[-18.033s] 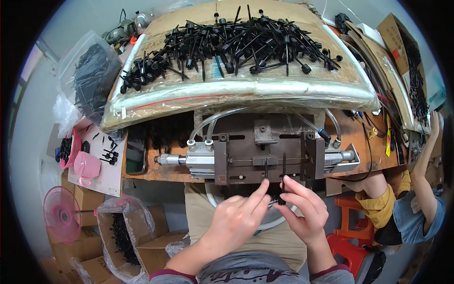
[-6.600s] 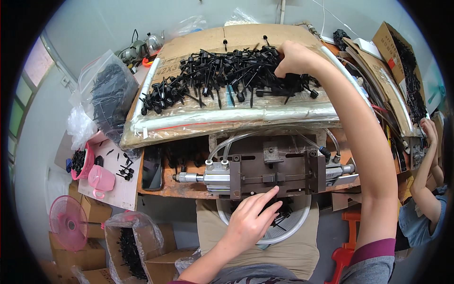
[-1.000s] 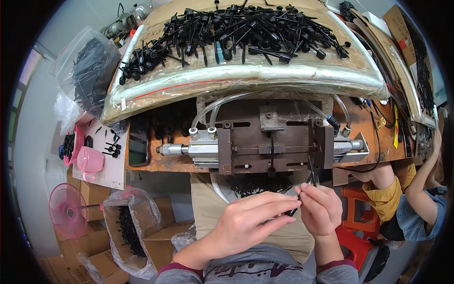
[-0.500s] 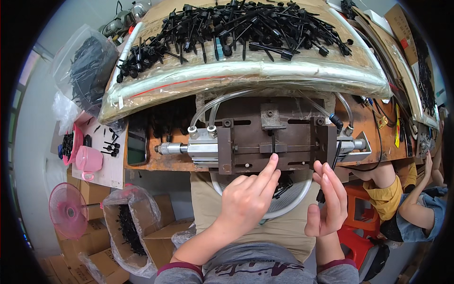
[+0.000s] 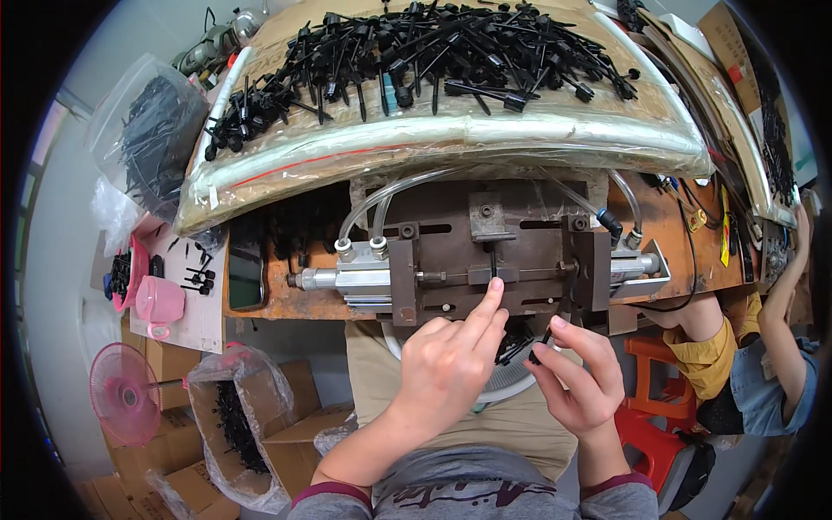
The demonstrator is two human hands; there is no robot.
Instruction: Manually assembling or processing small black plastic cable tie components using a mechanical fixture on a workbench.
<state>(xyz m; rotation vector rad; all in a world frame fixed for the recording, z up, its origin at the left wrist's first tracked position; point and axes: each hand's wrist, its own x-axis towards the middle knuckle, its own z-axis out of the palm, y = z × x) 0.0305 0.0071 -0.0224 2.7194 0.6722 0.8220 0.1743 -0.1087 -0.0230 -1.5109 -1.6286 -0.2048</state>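
Observation:
My left hand [image 5: 451,360] reaches over the front of a dark metal clamping jig [image 5: 451,299]. Its index finger is stretched out, the tip against the small central block [image 5: 494,275], where a thin black pin [image 5: 494,253] stands in line with the fingertip. The other fingers are loosely bent and hold nothing visible. Closer to me on the right, my right hand [image 5: 585,377] pinches a slim black part with a thicker end [image 5: 539,348] between thumb and fingers. Silvery cylinders, left [image 5: 362,282] and right [image 5: 631,265], flank the jig, with rods pointing at the block.
Black stemmed parts [image 5: 433,52] are heaped on a film-wrapped cardboard board behind the jig. A white basket [image 5: 511,386] with black parts sits below my hands. Left are a pink cup [image 5: 160,299], pink fan [image 5: 126,394] and lined box [image 5: 238,425]. Another person's arm [image 5: 784,303] is at right.
My right hand has moved left and closed its fingertips on the black part. The jig's side rods have slid inward, their nuts now showing inside the plates. My left index finger stays at the block.

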